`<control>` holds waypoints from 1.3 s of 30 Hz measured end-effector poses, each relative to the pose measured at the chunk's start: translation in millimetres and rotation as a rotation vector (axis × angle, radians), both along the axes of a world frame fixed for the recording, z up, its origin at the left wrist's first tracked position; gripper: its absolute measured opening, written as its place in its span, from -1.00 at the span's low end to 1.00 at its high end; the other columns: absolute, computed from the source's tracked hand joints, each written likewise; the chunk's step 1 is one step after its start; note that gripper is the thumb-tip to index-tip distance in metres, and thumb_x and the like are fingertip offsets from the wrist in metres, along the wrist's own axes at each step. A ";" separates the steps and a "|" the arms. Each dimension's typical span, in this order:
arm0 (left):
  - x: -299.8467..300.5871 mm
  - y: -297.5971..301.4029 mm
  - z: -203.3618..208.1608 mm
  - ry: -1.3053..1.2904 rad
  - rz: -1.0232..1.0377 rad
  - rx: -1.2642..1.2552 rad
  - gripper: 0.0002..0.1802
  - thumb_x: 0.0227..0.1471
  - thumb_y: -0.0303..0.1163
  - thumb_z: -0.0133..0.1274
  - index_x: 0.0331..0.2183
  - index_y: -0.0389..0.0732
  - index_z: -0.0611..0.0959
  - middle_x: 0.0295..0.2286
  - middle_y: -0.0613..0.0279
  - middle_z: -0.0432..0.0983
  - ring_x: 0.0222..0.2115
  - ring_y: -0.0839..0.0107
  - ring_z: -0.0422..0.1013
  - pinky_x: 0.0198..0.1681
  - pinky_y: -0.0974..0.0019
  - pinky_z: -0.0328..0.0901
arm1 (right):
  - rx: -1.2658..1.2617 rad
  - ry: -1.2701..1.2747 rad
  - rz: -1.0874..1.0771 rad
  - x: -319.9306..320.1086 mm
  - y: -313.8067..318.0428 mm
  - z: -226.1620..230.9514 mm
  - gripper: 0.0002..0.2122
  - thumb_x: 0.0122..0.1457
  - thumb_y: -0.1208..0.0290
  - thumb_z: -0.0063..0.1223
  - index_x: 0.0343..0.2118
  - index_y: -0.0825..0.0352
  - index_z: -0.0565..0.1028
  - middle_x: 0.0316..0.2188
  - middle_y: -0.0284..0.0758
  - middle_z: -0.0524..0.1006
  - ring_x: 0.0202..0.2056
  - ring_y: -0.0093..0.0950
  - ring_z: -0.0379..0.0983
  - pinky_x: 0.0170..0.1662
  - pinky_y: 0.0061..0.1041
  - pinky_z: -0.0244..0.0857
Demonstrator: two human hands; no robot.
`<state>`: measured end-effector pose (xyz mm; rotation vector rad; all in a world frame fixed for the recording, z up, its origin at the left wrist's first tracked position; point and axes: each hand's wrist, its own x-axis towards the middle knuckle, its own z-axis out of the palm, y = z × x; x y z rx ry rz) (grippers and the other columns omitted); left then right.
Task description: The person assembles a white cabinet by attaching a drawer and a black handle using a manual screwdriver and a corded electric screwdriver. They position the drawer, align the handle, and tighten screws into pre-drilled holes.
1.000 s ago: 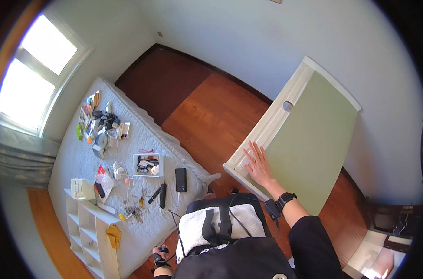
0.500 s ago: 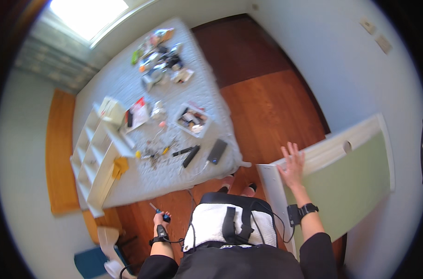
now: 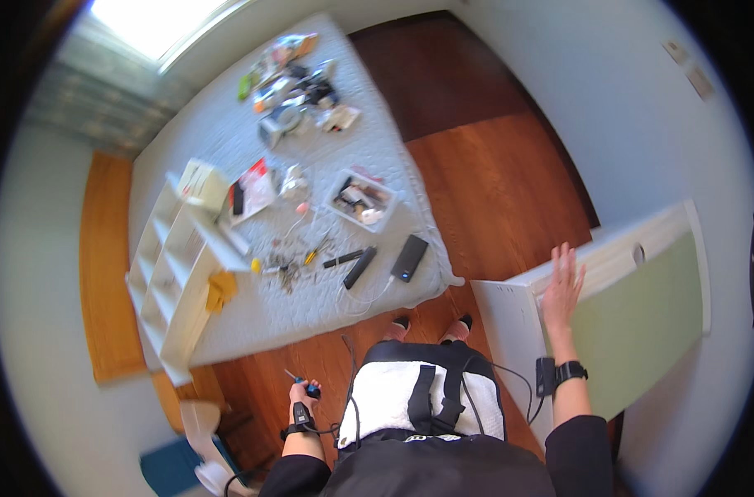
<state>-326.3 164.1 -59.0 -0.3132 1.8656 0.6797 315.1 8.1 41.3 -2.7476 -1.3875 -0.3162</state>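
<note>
My left hand (image 3: 302,396), low and left of my body, is closed round a screwdriver with a blue and black handle (image 3: 313,389). Its thin shaft points away toward the bed. On the right, my right hand (image 3: 563,290) lies with fingers stretched out on the pale top edge of a white furniture piece (image 3: 509,319). A light green board (image 3: 646,319) fills that piece's broad face, and a small round hole shows near its far rim. Part of the white side is hidden behind my right forearm.
The bed mattress (image 3: 310,319) bears a white shelf unit (image 3: 170,273), a clear bin of small things (image 3: 362,200), a dark power bank (image 3: 410,258), scattered hardware (image 3: 290,263) and a heap of packages (image 3: 298,91). A blue seat (image 3: 168,468) stands lower left.
My view has shifted slightly. The right hand has moved a little along the furniture's edge, its fingers closer together. The left hand keeps the screwdriver.
</note>
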 end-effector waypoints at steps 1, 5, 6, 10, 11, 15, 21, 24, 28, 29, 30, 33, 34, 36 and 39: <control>-4.5 16.8 -5.9 -0.014 -0.062 -0.011 -0.89 0.10 -0.44 -0.19 -0.30 -0.23 0.37 -0.46 0.10 0.47 -0.49 0.22 0.43 -0.43 0.12 0.40 | 0.063 0.024 -0.183 1.8 -9.9 0.8 -0.36 0.06 0.65 -0.14 0.26 0.22 0.07 0.30 -0.34 0.04 0.31 -0.37 -0.07 0.32 -0.10 -0.27; -21.1 103.1 -25.6 -0.117 -0.277 -0.024 -0.85 0.13 -0.42 -0.21 -0.35 -0.26 0.43 -0.50 0.18 0.46 -0.51 0.30 0.41 -0.39 0.22 0.37 | 0.279 0.061 -0.672 -16.2 -86.1 5.7 -0.42 0.16 0.48 -0.06 0.25 0.25 0.08 0.27 -0.31 0.11 0.27 -0.31 0.00 0.26 -0.06 -0.11; -23.6 127.6 -29.1 -0.137 -0.324 -0.034 -0.85 0.11 -0.43 -0.21 -0.36 -0.27 0.43 -0.52 0.19 0.44 -0.53 0.30 0.39 -0.41 0.22 0.36 | 0.315 0.068 -0.704 -38.3 -110.3 6.6 -0.43 0.16 0.48 -0.05 0.24 0.25 0.09 0.26 -0.30 0.12 0.27 -0.31 0.01 0.26 -0.08 -0.11; -26.7 205.9 -31.4 -0.127 -0.558 0.004 -0.83 0.07 -0.41 -0.20 -0.30 -0.27 0.40 -0.47 0.18 0.43 -0.50 0.30 0.39 -0.43 0.23 0.35 | 0.323 0.087 -0.780 -142.1 -165.7 8.1 -0.44 0.15 0.46 -0.01 0.22 0.27 0.14 0.23 -0.25 0.17 0.26 -0.27 0.02 0.28 -0.15 -0.10; -22.4 220.8 -31.4 -0.102 -0.623 0.027 -0.86 0.06 -0.42 -0.21 -0.33 -0.25 0.40 -0.49 0.18 0.42 -0.51 0.29 0.38 -0.44 0.22 0.35 | 0.272 0.150 -0.843 -169.3 -172.5 9.8 -0.44 0.14 0.46 0.01 0.22 0.27 0.15 0.22 -0.24 0.18 0.25 -0.26 0.03 0.28 -0.16 -0.11; 0.4 252.0 -19.1 -0.050 -0.750 0.060 -0.91 0.04 -0.46 -0.18 -0.35 -0.22 0.39 -0.48 0.17 0.41 -0.48 0.28 0.37 -0.41 0.21 0.34 | 0.167 0.070 -0.846 -243.2 -194.7 17.2 -0.38 0.06 0.52 0.09 0.21 0.31 0.13 0.22 -0.21 0.16 0.26 -0.22 0.00 0.30 -0.19 -0.14; 21.6 230.4 -5.6 -0.197 -0.858 0.144 -0.88 0.06 -0.45 -0.15 -0.31 -0.25 0.41 -0.46 0.17 0.42 -0.46 0.29 0.37 -0.38 0.23 0.35 | 1.089 -0.111 -2.068 -229.6 -222.7 -46.5 -0.37 -0.01 0.53 0.14 0.14 0.48 0.13 0.20 0.03 0.10 0.23 -0.14 0.03 0.25 -0.18 -0.06; 7.5 197.6 -6.6 -0.219 -0.880 0.176 -0.84 0.07 -0.43 -0.16 -0.28 -0.27 0.42 -0.43 0.17 0.43 -0.43 0.29 0.38 -0.34 0.23 0.35 | 2.544 1.017 -1.414 -208.3 -225.5 -77.4 -0.61 -0.10 0.66 -0.06 -0.11 0.39 0.34 0.01 -0.25 0.30 -0.02 -0.30 0.26 0.14 -0.06 0.02; -37.2 147.8 4.0 -0.218 -0.847 0.134 -0.86 0.11 -0.40 -0.18 -0.33 -0.25 0.41 -0.47 0.21 0.41 -0.46 0.32 0.37 -0.38 0.26 0.35 | 2.714 1.397 -1.074 -157.3 -192.6 -56.2 -0.63 0.12 0.58 -0.17 0.03 0.41 0.29 0.08 -0.06 0.30 0.11 -0.20 0.21 0.21 -0.09 -0.01; -50.4 133.9 8.0 -0.209 -0.849 0.114 -0.87 0.12 -0.39 -0.19 -0.35 -0.23 0.41 -0.49 0.22 0.40 -0.48 0.33 0.37 -0.40 0.27 0.35 | 2.733 1.677 -1.041 -158.5 -187.4 -39.6 -0.64 0.18 0.54 -0.21 0.07 0.42 0.26 0.07 0.00 0.31 0.09 -0.20 0.26 0.23 -0.14 0.01; -61.1 120.1 10.3 -0.233 -0.811 0.088 -0.87 0.13 -0.38 -0.20 -0.37 -0.22 0.41 -0.51 0.24 0.40 -0.49 0.35 0.36 -0.42 0.28 0.35 | 2.458 1.844 -0.727 -172.6 -178.8 -23.8 -0.66 0.21 0.53 -0.24 0.05 0.48 0.23 0.04 -0.01 0.33 0.09 -0.24 0.26 0.20 -0.25 0.08; -90.1 81.8 12.5 -0.155 -0.689 -0.033 -0.82 0.10 -0.31 -0.14 -0.48 -0.17 0.41 -0.61 0.29 0.37 -0.58 0.36 0.36 -0.50 0.28 0.35 | 1.563 1.714 -0.532 -234.6 -179.2 17.2 -0.69 0.26 0.38 -0.18 0.00 0.41 0.37 -0.07 -0.15 0.47 -0.09 -0.34 0.45 0.08 -0.40 0.26; -100.1 69.7 11.9 -0.119 -0.670 -0.040 -0.80 0.08 -0.28 -0.11 -0.52 -0.15 0.40 -0.64 0.31 0.34 -0.61 0.37 0.34 -0.53 0.28 0.34 | 1.320 1.490 -0.558 -249.0 -188.7 23.2 -0.70 0.25 0.35 -0.14 -0.02 0.37 0.42 -0.08 -0.20 0.49 -0.12 -0.41 0.46 0.04 -0.42 0.29; -118.7 48.2 8.8 -0.064 -0.629 -0.045 -0.73 0.05 -0.23 -0.03 -0.60 -0.11 0.38 -0.72 0.35 0.30 -0.68 0.39 0.32 -0.59 0.28 0.31 | 1.349 0.861 -0.923 -264.5 -227.0 21.5 -0.76 0.24 0.34 -0.08 -0.13 0.34 0.49 -0.16 -0.31 0.53 -0.19 -0.53 0.46 -0.05 -0.49 0.31; -138.9 21.5 0.6 0.022 -0.801 0.119 -0.69 -0.02 -0.15 0.07 -0.64 0.02 0.35 -0.74 0.46 0.23 -0.71 0.46 0.27 -0.67 0.38 0.22 | 1.413 0.070 -1.123 -244.2 -315.7 -7.1 -0.73 0.23 0.35 -0.04 -0.08 0.38 0.39 -0.18 -0.25 0.45 -0.13 -0.47 0.40 -0.07 -0.49 0.26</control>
